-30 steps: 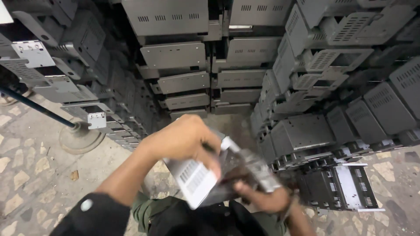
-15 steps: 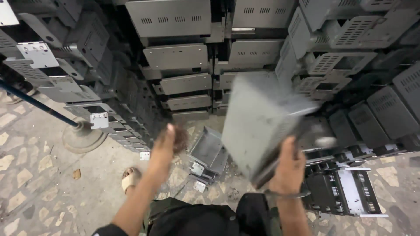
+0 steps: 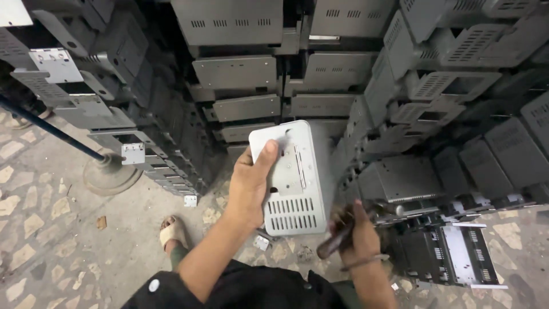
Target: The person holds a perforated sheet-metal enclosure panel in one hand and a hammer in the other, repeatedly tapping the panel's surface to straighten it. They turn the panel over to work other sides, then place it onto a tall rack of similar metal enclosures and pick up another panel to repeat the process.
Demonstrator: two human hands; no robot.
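- Light grey metal casing (image 3: 297, 183), held up on end in the middle of the view, its slotted vents toward the lower edge; its far right side turns away and is hard to read.
- Left hand (image 3: 251, 186) is clamped on the casing's left edge, thumb pressed across the face, the other fingers wrapped behind it and hidden.
- Right hand (image 3: 357, 232), just below and right of the casing, is closed round a dark-handled tool (image 3: 337, 243); motion blur smears it, so the tool's working end cannot be made out.
- Behind the casing, stacked grey casings (image 3: 240, 74) rise like a wall, cut off by the top edge.
- Right of the casing, a dark open chassis (image 3: 440, 257) lies low, partly hidden behind the right hand.
- Left of the casing, a dark pole (image 3: 51, 130) slants down into a round base (image 3: 108, 174).
- Below-left of the casing, a sandalled foot (image 3: 171, 232) rests on the stone floor (image 3: 46, 252); the leg above it disappears under the left forearm.
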